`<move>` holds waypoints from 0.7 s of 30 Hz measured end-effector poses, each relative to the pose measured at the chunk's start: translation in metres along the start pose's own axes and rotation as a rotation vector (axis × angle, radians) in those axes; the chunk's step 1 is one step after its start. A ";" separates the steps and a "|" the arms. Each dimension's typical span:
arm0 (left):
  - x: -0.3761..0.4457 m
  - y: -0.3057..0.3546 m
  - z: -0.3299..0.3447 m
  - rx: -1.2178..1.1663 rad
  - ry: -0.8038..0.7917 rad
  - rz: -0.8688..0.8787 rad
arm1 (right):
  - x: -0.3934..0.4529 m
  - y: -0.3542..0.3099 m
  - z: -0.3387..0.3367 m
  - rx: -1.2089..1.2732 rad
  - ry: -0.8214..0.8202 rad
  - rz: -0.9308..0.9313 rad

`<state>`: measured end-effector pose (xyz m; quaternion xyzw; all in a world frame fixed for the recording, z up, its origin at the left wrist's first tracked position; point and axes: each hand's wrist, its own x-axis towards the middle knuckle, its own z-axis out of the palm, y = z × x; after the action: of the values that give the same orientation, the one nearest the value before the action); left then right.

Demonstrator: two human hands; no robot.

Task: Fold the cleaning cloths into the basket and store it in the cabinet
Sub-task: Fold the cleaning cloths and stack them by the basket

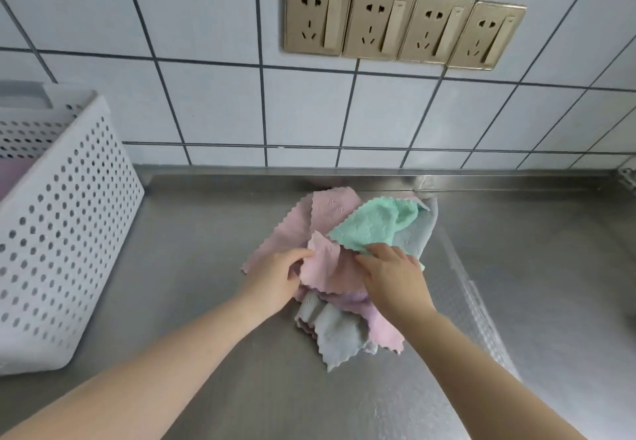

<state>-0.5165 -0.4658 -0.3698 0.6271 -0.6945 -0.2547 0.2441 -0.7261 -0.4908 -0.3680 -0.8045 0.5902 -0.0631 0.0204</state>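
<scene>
A loose pile of cleaning cloths lies on the steel counter point(206, 267): pink ones point(323, 260), a mint green one point(371, 224) on top and grey ones point(339, 336) at the front. My left hand point(275, 278) pinches a raised corner of a pink cloth. My right hand point(395, 278) rests on the pile and grips the near edge of the green cloth. The white perforated basket point(62, 233) stands at the left, apart from the pile, with something pink showing inside it.
A white tiled wall point(206, 102) rises right behind the counter, carrying a row of gold power sockets point(402, 23). The counter surface steps down at the right point(550, 267), where a textured steel strip runs toward me.
</scene>
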 end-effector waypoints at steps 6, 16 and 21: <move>0.011 -0.014 -0.013 -0.168 0.167 0.041 | 0.018 0.006 -0.023 0.213 0.040 0.088; 0.051 0.007 -0.080 -0.365 0.502 0.188 | 0.052 0.038 -0.091 -0.137 0.288 -0.074; 0.061 0.018 -0.108 -0.660 0.583 0.242 | 0.070 0.037 -0.125 -0.139 0.475 -0.061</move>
<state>-0.4642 -0.5304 -0.2753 0.4755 -0.5468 -0.2451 0.6441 -0.7557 -0.5633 -0.2423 -0.7841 0.5567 -0.2102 -0.1762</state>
